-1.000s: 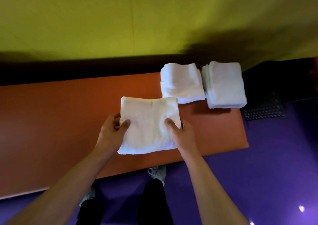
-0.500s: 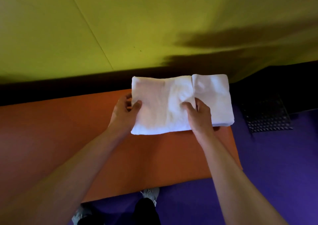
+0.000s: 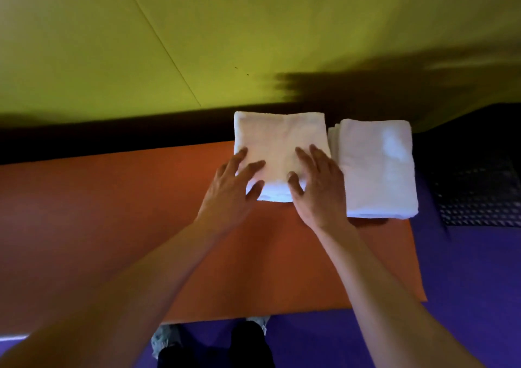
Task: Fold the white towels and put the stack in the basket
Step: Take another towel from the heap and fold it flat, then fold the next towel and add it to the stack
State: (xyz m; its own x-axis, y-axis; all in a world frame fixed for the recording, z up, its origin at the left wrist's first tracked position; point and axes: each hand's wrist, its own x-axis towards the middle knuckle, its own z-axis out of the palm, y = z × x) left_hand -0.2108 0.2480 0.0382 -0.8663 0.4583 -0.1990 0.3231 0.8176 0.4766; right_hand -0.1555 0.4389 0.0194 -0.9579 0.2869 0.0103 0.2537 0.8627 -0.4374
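Observation:
Two stacks of folded white towels lie at the far right of the orange table (image 3: 112, 226). The left stack (image 3: 277, 139) has a freshly laid towel on top. My left hand (image 3: 234, 187) rests flat on its near left edge, fingers spread. On its near right part lies my right hand (image 3: 318, 187), also flat with fingers apart. Neither hand grips anything. The right stack (image 3: 375, 167) sits untouched beside it, close to the table's right edge. A dark mesh basket (image 3: 479, 195) stands on the floor to the right of the table.
A yellow-green wall (image 3: 197, 35) rises behind the table. The floor (image 3: 465, 297) is purple. My shoes and dark trousers (image 3: 248, 345) show below the table's near edge. The table's right edge (image 3: 417, 255) lies just past the right stack.
The folded towel went from the table's middle up and right onto the left stack. Both hands let go of it and now lie flat on top.

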